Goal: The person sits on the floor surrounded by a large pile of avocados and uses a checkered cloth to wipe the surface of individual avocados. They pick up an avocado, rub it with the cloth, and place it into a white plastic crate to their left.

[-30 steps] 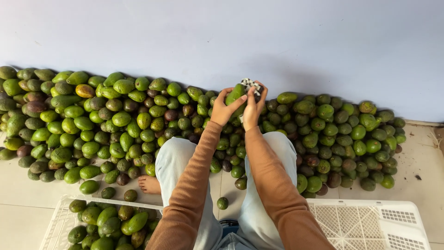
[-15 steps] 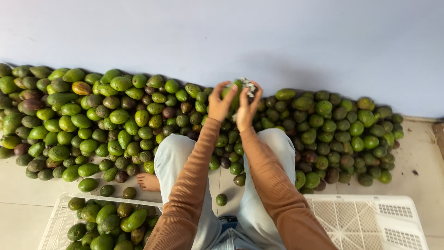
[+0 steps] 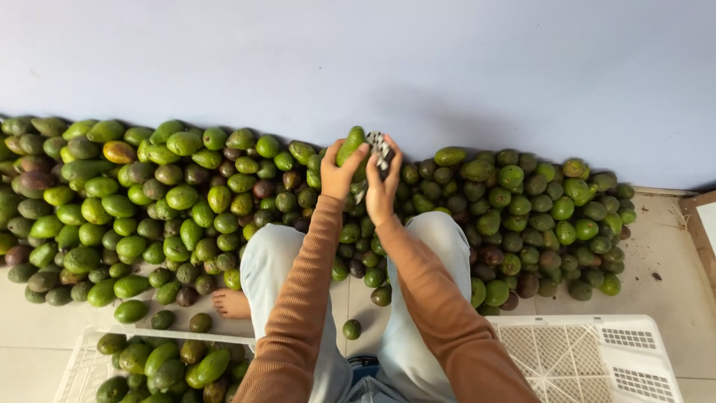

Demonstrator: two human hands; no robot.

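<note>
Left hand [image 3: 341, 173] closed around green avocado [image 3: 350, 145], right hand [image 3: 382, 186] alongside, pinching small sticker sheet [image 3: 380, 148] against fruit, both raised above avocado heap [image 3: 186, 201] along wall, white crates [image 3: 589, 358] below both elbows.

1. A single head-worn camera looks steeply down and forward over the seated person's own arms and knees.
2. It faces a pale wall [image 3: 447, 67], with the fruit pile [image 3: 171, 201] along its base.
3. Near range; crates [image 3: 597, 358] edge the bottom.
</note>
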